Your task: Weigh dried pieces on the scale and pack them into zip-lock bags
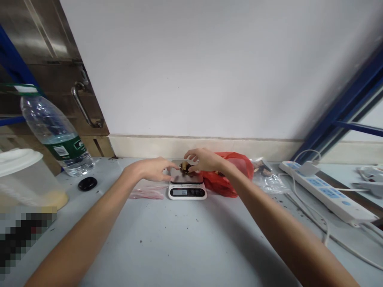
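I am seeing both sets of fingertips pinching a small brown clump (184, 166) over the scale (187, 187), right hand (203, 160) at its two o'clock, left hand (152, 169) at nine. A red bag (233, 175) is lying at the scale's three o'clock, touching it.

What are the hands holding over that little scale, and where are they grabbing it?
Both the left hand and right hand pinch a small brown and dark clump by its sides, fingertips only, just above the white digital scale.
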The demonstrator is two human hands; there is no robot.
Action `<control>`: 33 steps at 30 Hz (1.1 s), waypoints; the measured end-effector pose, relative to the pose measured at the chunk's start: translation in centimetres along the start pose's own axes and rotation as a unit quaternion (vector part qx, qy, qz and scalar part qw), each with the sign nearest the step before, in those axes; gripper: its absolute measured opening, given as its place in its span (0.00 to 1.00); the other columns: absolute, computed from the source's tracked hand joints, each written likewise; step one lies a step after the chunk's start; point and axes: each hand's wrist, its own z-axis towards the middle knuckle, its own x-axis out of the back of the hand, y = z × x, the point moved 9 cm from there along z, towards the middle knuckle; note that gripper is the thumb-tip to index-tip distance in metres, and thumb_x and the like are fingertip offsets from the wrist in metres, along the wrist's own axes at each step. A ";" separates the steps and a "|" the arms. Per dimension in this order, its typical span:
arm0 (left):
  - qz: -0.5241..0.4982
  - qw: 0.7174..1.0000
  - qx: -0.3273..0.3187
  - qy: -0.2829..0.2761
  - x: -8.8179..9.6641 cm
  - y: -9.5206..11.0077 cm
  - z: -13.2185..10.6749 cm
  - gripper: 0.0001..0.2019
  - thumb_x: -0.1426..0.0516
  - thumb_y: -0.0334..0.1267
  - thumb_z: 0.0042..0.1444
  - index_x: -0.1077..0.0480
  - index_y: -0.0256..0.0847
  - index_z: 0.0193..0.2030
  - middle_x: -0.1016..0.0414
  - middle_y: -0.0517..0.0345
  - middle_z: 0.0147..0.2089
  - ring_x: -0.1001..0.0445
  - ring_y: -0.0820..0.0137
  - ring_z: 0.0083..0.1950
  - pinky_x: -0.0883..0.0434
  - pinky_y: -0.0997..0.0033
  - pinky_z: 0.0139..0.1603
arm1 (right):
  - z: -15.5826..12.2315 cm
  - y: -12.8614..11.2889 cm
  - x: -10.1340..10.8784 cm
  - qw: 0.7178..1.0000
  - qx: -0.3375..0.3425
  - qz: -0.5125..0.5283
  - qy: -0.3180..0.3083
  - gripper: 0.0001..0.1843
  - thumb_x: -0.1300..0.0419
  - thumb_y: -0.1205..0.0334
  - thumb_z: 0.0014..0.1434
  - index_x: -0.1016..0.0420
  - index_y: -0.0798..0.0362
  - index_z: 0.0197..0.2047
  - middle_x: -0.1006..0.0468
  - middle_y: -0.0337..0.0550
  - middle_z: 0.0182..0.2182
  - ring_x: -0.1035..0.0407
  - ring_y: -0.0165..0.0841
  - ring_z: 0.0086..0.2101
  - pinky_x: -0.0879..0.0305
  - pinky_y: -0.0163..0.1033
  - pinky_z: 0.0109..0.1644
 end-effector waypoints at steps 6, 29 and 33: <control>-0.004 1.000 0.015 -0.020 0.1 -0.5 -0.2 0.28 0.45 0.56 0.59 0.32 0.51 0.64 0.26 0.51 0.62 0.25 0.58 0.57 0.30 0.64 0.55 | -3.6 3.5 5.4 0.984 -0.108 -0.128 0.063 0.14 0.41 0.72 0.53 0.19 0.52 0.40 0.17 0.47 0.38 0.24 0.37 0.38 0.33 0.35 0.36; 0.000 0.997 0.038 -0.064 0.2 0.4 -1.3 0.28 0.46 0.53 0.60 0.34 0.49 0.65 0.27 0.49 0.63 0.26 0.58 0.57 0.30 0.63 0.54 | -4.1 7.4 1.2 0.974 -0.137 -0.176 -0.021 0.06 0.41 0.69 0.51 0.25 0.49 0.30 0.23 0.39 0.29 0.31 0.33 0.28 0.44 0.36 0.27; -0.006 0.999 0.022 -0.042 0.2 -0.4 -0.9 0.28 0.45 0.55 0.59 0.33 0.51 0.65 0.25 0.51 0.61 0.25 0.58 0.56 0.30 0.64 0.53 | -4.9 7.8 3.6 0.976 -0.156 -0.150 0.001 0.15 0.36 0.70 0.47 0.21 0.50 0.41 0.18 0.43 0.35 0.25 0.37 0.34 0.35 0.35 0.32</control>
